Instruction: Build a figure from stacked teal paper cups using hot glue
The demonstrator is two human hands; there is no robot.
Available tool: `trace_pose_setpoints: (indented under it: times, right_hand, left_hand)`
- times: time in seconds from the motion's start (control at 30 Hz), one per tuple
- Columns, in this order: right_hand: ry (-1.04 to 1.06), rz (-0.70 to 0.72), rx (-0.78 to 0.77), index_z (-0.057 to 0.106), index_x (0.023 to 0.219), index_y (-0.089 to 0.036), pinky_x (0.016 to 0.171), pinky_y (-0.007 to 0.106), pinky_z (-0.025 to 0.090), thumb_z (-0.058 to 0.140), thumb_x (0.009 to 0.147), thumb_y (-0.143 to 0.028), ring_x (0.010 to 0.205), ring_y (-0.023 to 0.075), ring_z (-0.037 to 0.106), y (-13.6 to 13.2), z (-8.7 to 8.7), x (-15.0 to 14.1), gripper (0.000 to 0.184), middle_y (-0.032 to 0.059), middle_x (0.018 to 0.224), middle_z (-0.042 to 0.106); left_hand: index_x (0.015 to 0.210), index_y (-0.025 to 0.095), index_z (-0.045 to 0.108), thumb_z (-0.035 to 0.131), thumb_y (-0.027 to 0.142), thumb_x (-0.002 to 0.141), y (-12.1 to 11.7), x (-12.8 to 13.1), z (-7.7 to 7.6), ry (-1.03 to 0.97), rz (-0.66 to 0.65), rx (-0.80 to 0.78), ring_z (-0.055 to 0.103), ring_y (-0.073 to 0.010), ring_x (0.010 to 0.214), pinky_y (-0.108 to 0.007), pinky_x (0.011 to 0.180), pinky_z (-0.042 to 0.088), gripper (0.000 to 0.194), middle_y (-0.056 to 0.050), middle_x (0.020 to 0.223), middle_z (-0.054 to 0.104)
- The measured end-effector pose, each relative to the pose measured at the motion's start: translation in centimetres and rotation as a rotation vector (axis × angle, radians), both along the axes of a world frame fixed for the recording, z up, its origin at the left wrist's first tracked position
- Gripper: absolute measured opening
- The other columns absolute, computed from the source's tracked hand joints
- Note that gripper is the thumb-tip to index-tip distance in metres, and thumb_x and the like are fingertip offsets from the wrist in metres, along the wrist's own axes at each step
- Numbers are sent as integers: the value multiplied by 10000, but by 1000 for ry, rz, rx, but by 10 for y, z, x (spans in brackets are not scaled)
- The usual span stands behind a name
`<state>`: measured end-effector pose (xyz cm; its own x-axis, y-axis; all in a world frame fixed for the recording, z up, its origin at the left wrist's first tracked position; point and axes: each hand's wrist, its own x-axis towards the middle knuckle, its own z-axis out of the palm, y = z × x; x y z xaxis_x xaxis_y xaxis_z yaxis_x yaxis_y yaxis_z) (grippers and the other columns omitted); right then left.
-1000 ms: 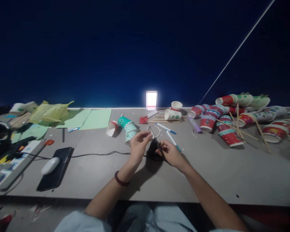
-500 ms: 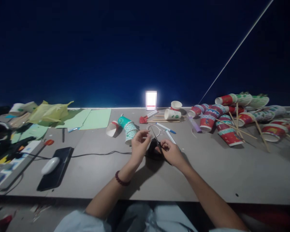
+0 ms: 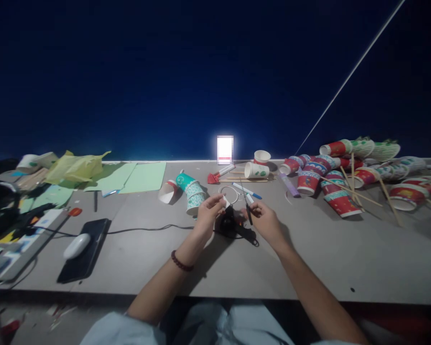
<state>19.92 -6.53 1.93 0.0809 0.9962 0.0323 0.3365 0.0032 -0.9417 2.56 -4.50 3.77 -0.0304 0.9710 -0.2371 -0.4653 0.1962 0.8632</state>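
My left hand (image 3: 209,213) pinches a small white piece (image 3: 226,203) that looks like paper. In my right hand (image 3: 267,224) is a pair of scissors (image 3: 249,213) with dark handles, blades pointing away from me. The blades stand apart from the white piece, a little to its right. Between and below both hands sits a black corded device (image 3: 227,221), partly covered by my left fingers; its kind is unclear. Just beyond it lies a thin white ring (image 3: 230,193). Green patterned paper cups (image 3: 194,199) lie left of my left hand.
Strings of red paper cups (image 3: 339,201) with wooden sticks fill the right side. Markers (image 3: 251,191) and a white cup (image 3: 255,170) lie behind the hands. Leftward are a phone (image 3: 89,258) with a white mouse (image 3: 77,246), a power strip (image 3: 36,239) and a black cable (image 3: 140,231).
My right hand has drawn the scissors to the right, away from my left hand. The white piece now shows between my left fingers, and more of the black device is visible.
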Motion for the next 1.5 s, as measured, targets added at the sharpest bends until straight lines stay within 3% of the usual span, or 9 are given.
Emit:
trace_pose_setpoints:
  times: [0.2,0.33,0.43,0.57,0.7,0.93,1.07,1.23,1.5]
  right_hand:
    - [-476,-190,34,529,745,-240,554,276,314,661,736,-487,605,173,519,12,6,31,280,5,668,586]
    - [-719,-253,-83,563,860,-239,543,276,266,627,768,-341,650,185,552,18,7,48,152,31,773,644]
    - [-805,-246,-168,572,868,-237,530,276,236,614,779,-327,656,188,565,20,8,55,134,40,812,666]
    - [-673,-229,-112,553,884,-238,543,266,278,607,787,-363,658,181,577,22,4,56,168,24,785,684]
    - [-383,-192,19,505,868,-244,544,249,337,632,762,-443,586,151,542,21,1,44,259,3,761,665]
    - [103,63,52,443,803,-251,535,225,371,718,681,-488,544,109,479,8,-2,11,383,-61,660,519]
    - [158,171,27,436,817,-250,546,225,380,713,717,-427,563,106,481,1,-3,1,343,-60,679,502]
    - [239,263,19,414,828,-253,601,239,406,704,728,-415,612,113,494,-6,0,-7,347,-60,694,482]
    - [198,321,-41,422,909,-263,615,249,404,705,738,-345,632,124,502,-10,3,-7,341,-68,666,517]
  left_hand:
    - [745,154,626,836,276,520,1,0,0,-42,-22,36,597,-92,631,-217,608,478,331,22,692,618]
    - [710,165,549,837,260,520,1,0,2,-123,-59,0,669,-147,715,-232,649,494,359,23,641,615]
    - [735,165,558,833,232,527,0,-1,1,-150,-77,-39,677,-153,729,-232,651,494,352,14,648,633]
    - [870,137,660,826,209,535,0,-2,0,-134,-87,-75,644,-124,695,-223,622,478,381,-26,738,684]
    - [794,130,671,840,196,510,1,-1,-2,-136,-67,-111,637,-127,688,-225,622,471,337,-32,690,682]
    - [705,132,635,866,247,517,0,1,2,-185,-92,-74,623,-110,685,-216,647,477,319,-18,688,666]
    - [717,144,616,882,213,475,1,2,4,-234,-44,-148,579,-75,578,-199,599,471,367,37,604,605]
    - [718,145,589,890,198,445,1,3,5,-274,-66,-131,617,-97,609,-197,603,485,410,-2,636,657]
    - [696,140,602,858,223,510,-2,2,7,-246,-113,-106,644,-111,642,-204,629,495,327,-30,667,689]
